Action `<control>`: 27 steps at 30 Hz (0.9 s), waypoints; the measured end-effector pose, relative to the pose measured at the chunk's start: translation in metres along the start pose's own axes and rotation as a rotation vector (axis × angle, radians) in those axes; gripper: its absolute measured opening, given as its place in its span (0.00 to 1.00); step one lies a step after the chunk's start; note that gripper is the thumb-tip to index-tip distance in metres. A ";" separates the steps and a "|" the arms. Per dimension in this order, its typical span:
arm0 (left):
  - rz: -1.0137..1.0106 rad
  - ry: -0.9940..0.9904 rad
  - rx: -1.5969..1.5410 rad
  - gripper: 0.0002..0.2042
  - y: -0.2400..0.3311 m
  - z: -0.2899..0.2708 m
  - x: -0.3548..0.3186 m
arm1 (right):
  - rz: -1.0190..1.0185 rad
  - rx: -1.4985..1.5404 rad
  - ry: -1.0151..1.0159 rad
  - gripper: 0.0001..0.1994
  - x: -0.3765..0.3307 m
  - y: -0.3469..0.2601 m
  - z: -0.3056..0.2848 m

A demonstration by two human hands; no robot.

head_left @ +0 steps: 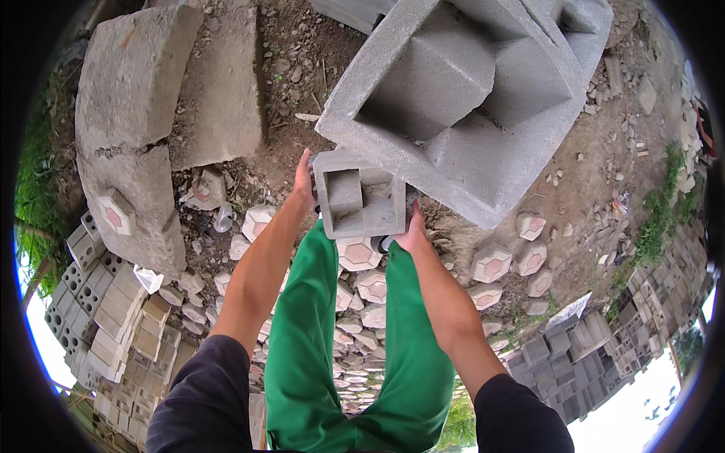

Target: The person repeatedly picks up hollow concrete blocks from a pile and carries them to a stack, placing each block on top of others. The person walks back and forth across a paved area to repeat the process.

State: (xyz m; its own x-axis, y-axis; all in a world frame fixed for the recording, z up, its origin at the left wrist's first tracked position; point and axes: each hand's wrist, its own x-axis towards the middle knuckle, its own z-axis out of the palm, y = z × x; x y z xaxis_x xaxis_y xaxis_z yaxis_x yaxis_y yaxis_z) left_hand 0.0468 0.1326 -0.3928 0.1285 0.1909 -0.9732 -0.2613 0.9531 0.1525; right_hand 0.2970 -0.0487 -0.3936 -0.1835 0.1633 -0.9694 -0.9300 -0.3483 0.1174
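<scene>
I hold a small grey concrete block (361,196) with a square hollow between both hands, out in front of my green trousers. My left hand (305,181) presses its left side. My right hand (411,230) grips its right lower side. Just above it is a large grey concrete block (468,98) with angular recesses, its lower corner touching or overlapping the small block.
Broken concrete slabs (143,113) lie at the upper left on dirt. Hexagonal pavers with pink centres (491,264) are scattered underfoot. Stacks of hollow blocks (113,317) stand at the lower left and stacked grey blocks (589,340) at the lower right. Grass edges both sides.
</scene>
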 end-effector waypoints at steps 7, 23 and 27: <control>-0.226 -0.066 0.013 0.32 0.041 0.041 0.009 | 0.148 0.125 -0.086 0.35 0.002 -0.008 0.011; -0.181 -0.030 -0.074 0.14 0.022 0.018 -0.005 | 0.078 -0.095 -0.105 0.18 -0.001 -0.004 0.024; -0.155 -0.042 -0.144 0.18 0.005 0.019 -0.068 | 0.105 -0.132 -0.052 0.22 -0.061 -0.014 0.038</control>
State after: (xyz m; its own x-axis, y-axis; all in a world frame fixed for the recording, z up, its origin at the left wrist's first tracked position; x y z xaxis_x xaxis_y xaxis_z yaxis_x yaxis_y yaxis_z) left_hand 0.0547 0.1289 -0.3226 0.2163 0.0574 -0.9746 -0.3688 0.9291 -0.0271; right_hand 0.3093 -0.0181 -0.3279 -0.2964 0.1661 -0.9405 -0.8556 -0.4837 0.1842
